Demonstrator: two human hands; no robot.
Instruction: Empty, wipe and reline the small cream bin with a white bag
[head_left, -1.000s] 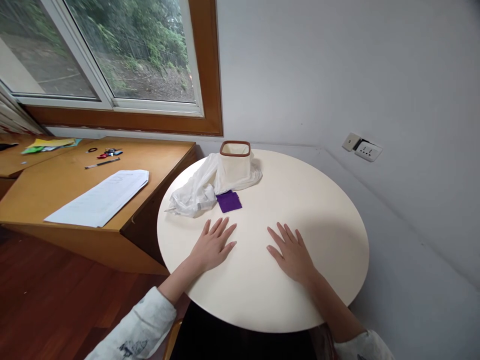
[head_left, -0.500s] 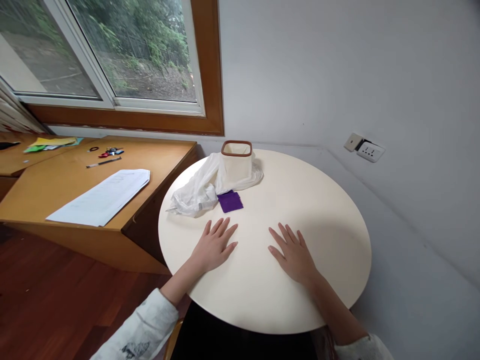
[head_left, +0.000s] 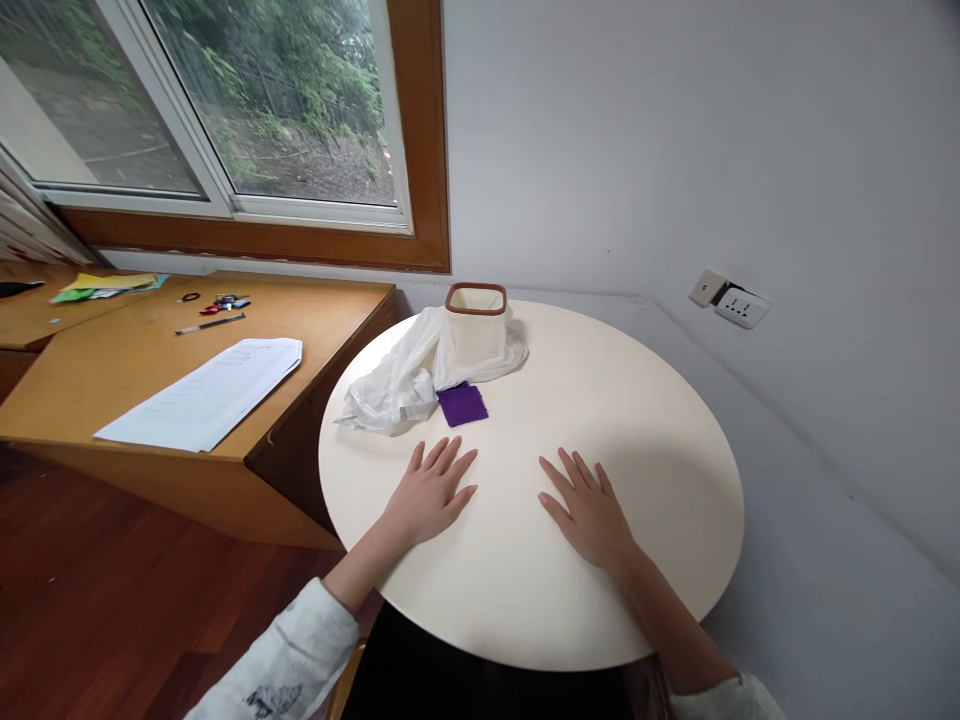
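Observation:
My left hand point(head_left: 427, 497) lies palm down on the white round table point(head_left: 517, 600), fingers spread, holding nothing. Across from it, my right hand point(head_left: 589, 510) rests flat in the same way, also with fingers apart. Just beyond my left fingertips is a folded purple cloth point(head_left: 463, 404). Behind the cloth stands a small cream bin point(head_left: 476, 338) with a brown rim. A thin white plastic bag point(head_left: 394, 390) lies crumpled around the bin's base and spreads to its left, touching the cloth.
To the left, a wooden desk point(head_left: 330, 320) holds sheets of paper point(head_left: 210, 392), a pen point(head_left: 210, 324), small red and blue items point(head_left: 225, 304) and coloured papers point(head_left: 105, 285). The wall behind has a socket point(head_left: 742, 306). A window point(head_left: 277, 100) is at upper left.
Both hands stay where they were on the table. Only the camera view has shifted very slightly.

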